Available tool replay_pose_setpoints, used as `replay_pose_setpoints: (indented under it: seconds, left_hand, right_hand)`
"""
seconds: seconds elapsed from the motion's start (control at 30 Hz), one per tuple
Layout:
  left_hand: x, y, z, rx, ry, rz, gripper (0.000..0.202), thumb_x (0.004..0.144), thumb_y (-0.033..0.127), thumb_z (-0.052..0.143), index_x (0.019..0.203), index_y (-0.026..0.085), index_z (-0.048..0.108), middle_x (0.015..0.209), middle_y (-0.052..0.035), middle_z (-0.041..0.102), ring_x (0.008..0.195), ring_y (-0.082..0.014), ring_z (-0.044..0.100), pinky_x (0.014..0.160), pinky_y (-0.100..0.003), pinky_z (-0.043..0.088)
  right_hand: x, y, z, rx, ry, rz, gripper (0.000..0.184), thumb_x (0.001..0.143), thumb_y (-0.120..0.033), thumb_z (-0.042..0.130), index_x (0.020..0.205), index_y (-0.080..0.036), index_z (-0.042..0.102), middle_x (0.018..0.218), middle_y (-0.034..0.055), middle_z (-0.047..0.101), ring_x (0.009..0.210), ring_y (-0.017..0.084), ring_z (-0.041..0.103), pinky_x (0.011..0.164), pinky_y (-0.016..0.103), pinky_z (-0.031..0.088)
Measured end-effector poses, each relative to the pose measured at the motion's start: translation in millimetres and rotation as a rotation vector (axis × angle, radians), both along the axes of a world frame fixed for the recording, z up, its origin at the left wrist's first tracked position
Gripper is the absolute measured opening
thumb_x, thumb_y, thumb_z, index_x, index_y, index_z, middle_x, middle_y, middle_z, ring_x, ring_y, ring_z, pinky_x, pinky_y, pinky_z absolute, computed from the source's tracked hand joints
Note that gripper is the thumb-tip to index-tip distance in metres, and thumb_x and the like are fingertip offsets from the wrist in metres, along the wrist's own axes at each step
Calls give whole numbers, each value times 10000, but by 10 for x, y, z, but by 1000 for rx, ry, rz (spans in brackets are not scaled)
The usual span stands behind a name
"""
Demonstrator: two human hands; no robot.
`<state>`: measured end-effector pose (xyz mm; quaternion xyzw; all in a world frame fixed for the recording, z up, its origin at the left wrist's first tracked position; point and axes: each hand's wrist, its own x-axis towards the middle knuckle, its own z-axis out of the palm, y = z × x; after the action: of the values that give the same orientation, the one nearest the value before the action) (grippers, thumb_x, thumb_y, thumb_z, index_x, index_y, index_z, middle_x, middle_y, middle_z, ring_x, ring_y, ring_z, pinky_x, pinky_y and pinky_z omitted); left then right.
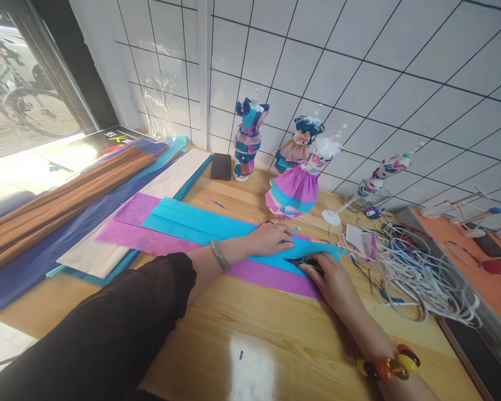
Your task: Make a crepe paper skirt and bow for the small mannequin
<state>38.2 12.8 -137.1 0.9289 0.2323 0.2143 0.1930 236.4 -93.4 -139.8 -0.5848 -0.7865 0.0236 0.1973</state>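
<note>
A strip of bright blue crepe paper [200, 220] lies across the wooden table, over a wider purple sheet [275, 277]. My left hand [271, 238] rests on the blue strip, its fingers stretched out and pressing lightly on the paper. Dark-handled scissors [297, 261] are in my right hand [328, 273], whose fingers are wrapped round the handles. The blades point left, low over the blue paper near its right end; whether they touch it I cannot tell. Part of the handles is hidden by my fingers.
Folded brown paper [67, 195], a white strip [104, 245] and dark blue paper lie at left. Small dress forms [250, 139] in paper dresses and a phone [221, 166] stand or lie along the wall. Tangled white cords [417, 273] are piled at right, beside an orange-lined tray [492, 284].
</note>
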Motion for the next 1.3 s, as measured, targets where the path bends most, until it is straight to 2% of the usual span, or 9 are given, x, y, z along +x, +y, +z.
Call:
replay_pose_setpoints:
  seconds: [0.3, 0.47, 0.67, 0.8, 1.07, 1.3]
  left_hand:
    - [-9, 1, 15, -3, 23, -18, 317, 894, 398, 390, 950, 246, 663, 1195, -3, 569, 1145, -173, 451, 953, -308, 337]
    - [-3, -1, 16, -16, 17, 9, 331, 896, 410, 374, 935, 238, 655, 1182, -4, 570, 1126, -181, 458, 938, -310, 349]
    - [-14, -20, 88, -49, 37, -4, 367, 908, 405, 343, 918, 201, 647, 1127, -29, 599, 1106, -187, 464, 938, -315, 345]
    - [-14, -10, 78, -43, 44, -2, 348, 902, 401, 362, 902, 211, 654, 1134, -13, 596, 1088, -182, 471, 915, -308, 353]
    - [-2, 52, -41, 77, 55, -51, 302, 890, 227, 374, 985, 239, 661, 1152, 0, 592, 1103, -169, 464, 950, -304, 334]
    - [10, 83, -75, 5, -17, -15, 348, 879, 153, 362, 1105, 221, 618, 1141, -22, 615, 1099, -169, 489, 960, -301, 360]
  right_hand:
    - [-94, 54, 8, -2, 10, 5, 339, 853, -493, 462, 899, -190, 608, 865, 104, 641, 822, 242, 603, 699, 370, 490]
    - [-100, 41, 6, -12, 23, 11, 325, 855, -488, 465, 888, -195, 601, 857, 100, 642, 820, 243, 603, 715, 377, 486]
    - [-92, 23, 3, 16, -1, 12, 325, 855, -484, 465, 891, -199, 617, 841, 94, 648, 804, 240, 609, 695, 367, 487]
    - [-83, 25, -4, 20, -12, 10, 334, 853, -490, 463, 895, -195, 615, 847, 99, 645, 806, 242, 607, 701, 373, 488]
    - [-165, 59, 14, 24, -1, 22, 355, 857, -501, 448, 908, -184, 599, 877, 115, 644, 825, 252, 602, 730, 393, 483]
    - [-160, 51, 15, 15, -6, 17, 368, 854, -508, 446, 894, -179, 605, 874, 112, 645, 825, 246, 607, 727, 376, 487]
